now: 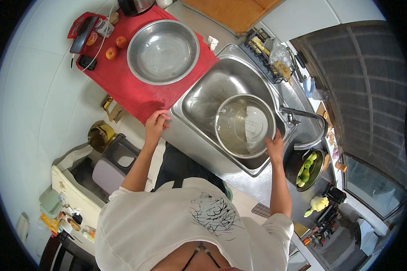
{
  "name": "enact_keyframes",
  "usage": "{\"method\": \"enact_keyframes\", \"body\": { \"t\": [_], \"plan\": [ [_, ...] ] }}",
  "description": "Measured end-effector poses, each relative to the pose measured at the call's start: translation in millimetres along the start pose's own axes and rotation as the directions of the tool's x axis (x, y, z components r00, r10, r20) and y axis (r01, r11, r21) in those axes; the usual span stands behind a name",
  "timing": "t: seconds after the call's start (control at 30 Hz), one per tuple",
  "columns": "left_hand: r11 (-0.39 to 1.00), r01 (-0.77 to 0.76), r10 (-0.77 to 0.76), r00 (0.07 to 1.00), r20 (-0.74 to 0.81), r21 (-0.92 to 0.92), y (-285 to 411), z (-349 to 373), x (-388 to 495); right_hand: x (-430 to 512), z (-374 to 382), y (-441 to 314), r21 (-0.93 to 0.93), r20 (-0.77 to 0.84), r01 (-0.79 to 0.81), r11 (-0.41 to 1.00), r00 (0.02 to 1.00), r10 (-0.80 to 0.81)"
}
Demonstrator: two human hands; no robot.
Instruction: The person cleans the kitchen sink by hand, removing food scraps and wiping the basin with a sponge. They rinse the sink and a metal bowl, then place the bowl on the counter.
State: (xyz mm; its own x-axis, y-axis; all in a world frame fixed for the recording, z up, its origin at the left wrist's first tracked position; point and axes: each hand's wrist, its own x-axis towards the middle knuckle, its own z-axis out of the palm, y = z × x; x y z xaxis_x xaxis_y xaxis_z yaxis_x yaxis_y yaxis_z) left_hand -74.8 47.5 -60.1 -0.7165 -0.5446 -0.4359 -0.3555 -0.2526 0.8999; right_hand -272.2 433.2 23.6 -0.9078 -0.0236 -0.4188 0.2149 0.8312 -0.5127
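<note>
My right hand [274, 145] grips the right rim of a round stainless steel basin [264, 118], which is tilted over the sink [207, 91] with some liquid pooled on its left side. My left hand [157, 122] holds nothing; its fingers are loosely bent by the near edge of the red cloth [112, 81] and the sink's left corner. A larger, wide metal basin [162, 52] rests on that cloth, beyond my left hand, and looks empty. The curved faucet [312, 117] stands at the sink's right, its spout turned away from the basin.
Right of the sink, a pot [312, 169] holds green vegetables. A black dish rack [263, 54] borders the sink's far side. Two apples [116, 47] and a cable lie on the red cloth. A cutting board [234, 12] is at the back. A grey bin [113, 169] stands below left.
</note>
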Motion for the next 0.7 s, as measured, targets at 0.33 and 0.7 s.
{"method": "enact_keyframes", "body": {
  "t": [0.33,0.7],
  "plan": [
    [1.000,0.006,-0.007,0.996,0.089,0.017,-1,29,16,-71,-34,99,0.658,-0.012,-0.275,0.701,0.927,0.376],
    [0.997,0.011,-0.026,0.981,0.191,0.079,7,63,19,-140,-7,104,0.897,0.088,-0.315,0.311,0.816,0.572]
  ]
}}
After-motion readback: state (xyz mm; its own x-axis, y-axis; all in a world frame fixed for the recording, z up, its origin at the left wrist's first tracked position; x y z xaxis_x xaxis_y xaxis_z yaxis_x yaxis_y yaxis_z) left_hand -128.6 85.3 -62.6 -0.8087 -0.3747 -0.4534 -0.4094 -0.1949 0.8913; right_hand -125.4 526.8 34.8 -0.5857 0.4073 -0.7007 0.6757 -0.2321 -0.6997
